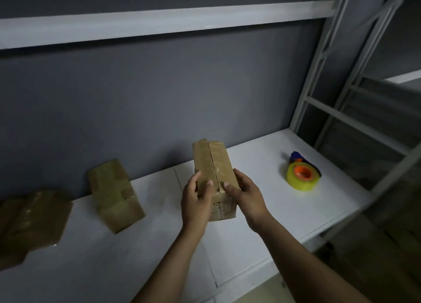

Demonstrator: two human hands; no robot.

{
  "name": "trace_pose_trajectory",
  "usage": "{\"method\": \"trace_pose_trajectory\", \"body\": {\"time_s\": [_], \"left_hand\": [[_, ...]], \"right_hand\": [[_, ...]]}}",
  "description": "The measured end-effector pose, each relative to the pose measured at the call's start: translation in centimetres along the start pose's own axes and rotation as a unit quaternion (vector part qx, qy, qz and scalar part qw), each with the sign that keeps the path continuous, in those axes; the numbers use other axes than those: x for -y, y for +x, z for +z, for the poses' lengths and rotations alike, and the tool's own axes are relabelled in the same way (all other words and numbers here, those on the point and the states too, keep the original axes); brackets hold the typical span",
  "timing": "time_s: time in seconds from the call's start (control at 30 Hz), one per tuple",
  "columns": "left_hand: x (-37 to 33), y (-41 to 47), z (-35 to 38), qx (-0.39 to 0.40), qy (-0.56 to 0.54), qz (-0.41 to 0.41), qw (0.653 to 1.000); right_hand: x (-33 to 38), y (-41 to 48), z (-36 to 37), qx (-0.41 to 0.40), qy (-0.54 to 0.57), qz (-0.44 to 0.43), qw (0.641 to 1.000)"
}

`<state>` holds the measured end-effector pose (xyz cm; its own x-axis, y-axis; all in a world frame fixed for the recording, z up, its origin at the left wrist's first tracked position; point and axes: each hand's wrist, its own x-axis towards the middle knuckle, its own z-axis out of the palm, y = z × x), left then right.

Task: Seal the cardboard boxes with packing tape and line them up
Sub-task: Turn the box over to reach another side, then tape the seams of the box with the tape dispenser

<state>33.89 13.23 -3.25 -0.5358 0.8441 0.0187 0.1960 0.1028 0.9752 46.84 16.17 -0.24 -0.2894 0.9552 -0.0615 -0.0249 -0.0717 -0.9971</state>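
Note:
A brown cardboard box (213, 163) stands on the white shelf (250, 223) in the middle, its top flaps meeting at a centre seam. My left hand (197, 200) grips its near left side, thumb on the top flap. My right hand (245, 193) grips the near right side, thumb by the seam. A taped box (115, 194) sits to the left and another taped box (32, 223) at the far left. A yellowish tape roll with an orange core in a blue dispenser (301, 174) lies to the right of the held box.
A grey wall (136, 109) backs the shelf, with an upper white shelf beam (159, 22) above. A white metal rack frame (330, 93) rises at the right end. Beyond the shelf's front edge the floor shows at the lower right.

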Motion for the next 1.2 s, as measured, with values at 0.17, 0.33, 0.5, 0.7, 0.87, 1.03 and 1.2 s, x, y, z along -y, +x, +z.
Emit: {"method": "trace_pose_trajectory", "body": {"time_s": [0.17,0.33,0.5,0.7,0.87,1.03,1.2], "left_hand": [[-0.1,4.3,5.9,0.043,-0.001,-0.016,0.999],[0.4,7.0,11.3,0.063,0.016,-0.032,0.997],[0.7,9.2,17.0,0.034,0.025,-0.055,0.998],[0.3,9.8,23.1,-0.007,0.029,-0.076,0.997],[0.8,10.1,25.8,0.000,0.066,-0.104,0.992],[2.8,10.6,27.4,0.039,0.150,-0.122,0.980],[3.2,10.9,28.0,0.065,0.229,-0.103,0.966]], "right_hand": [[-0.7,4.9,-5.1,-0.031,-0.015,0.021,0.999],[-2.1,9.8,-10.1,-0.022,-0.044,0.036,0.998],[-3.5,15.0,-15.2,0.037,-0.073,0.036,0.996],[-4.7,20.0,-20.9,0.137,-0.124,0.054,0.981],[-6.3,22.5,-23.2,0.171,-0.163,0.077,0.969],[-9.2,23.7,-24.8,0.190,-0.225,0.060,0.954],[-9.9,24.2,-25.1,0.160,-0.199,0.094,0.962]]}}
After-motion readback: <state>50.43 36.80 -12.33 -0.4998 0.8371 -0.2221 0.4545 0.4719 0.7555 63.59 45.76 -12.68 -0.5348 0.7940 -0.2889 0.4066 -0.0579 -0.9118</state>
